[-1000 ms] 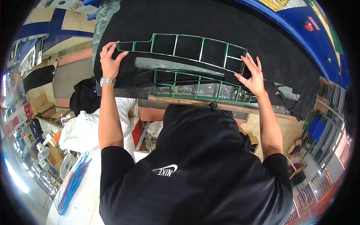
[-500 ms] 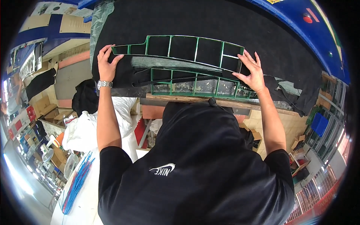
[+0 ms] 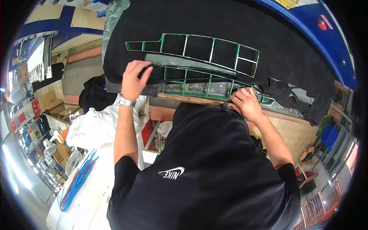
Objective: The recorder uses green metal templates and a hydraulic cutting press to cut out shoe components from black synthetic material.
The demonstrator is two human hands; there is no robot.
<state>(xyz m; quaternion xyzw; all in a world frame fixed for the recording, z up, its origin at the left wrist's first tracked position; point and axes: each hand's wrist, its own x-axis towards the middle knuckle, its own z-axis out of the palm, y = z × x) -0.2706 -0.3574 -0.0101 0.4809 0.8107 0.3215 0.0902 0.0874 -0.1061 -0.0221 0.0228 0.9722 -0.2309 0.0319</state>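
A long cutting die (image 3: 212,50), a green metal frame with crossbars, lies on black fabric (image 3: 191,19). Nearer to me is a second green cutting die (image 3: 209,87), partly over the bench edge, with black offcut strips across it. My left hand (image 3: 134,80) is at the cut fabric edge, left of the near die, thumb and fingers apart. Its fingertips touch or almost touch a black strip; I cannot tell which. My right hand (image 3: 247,103) has its fingers curled over the near die's right part, hiding some of its frame.
A wooden strip (image 3: 191,98) runs along the bench's front edge. Black scraps (image 3: 283,92) lie at the right. A blue machine beam (image 3: 306,42) curves along the far right. White cloth (image 3: 96,128) and blue cords (image 3: 78,180) are on a white table at my left.
Both hands have let go of the far die, which stays on the fabric. My left hand came nearer and right; my right hand moved down onto the near die. The whole view shifted slightly.
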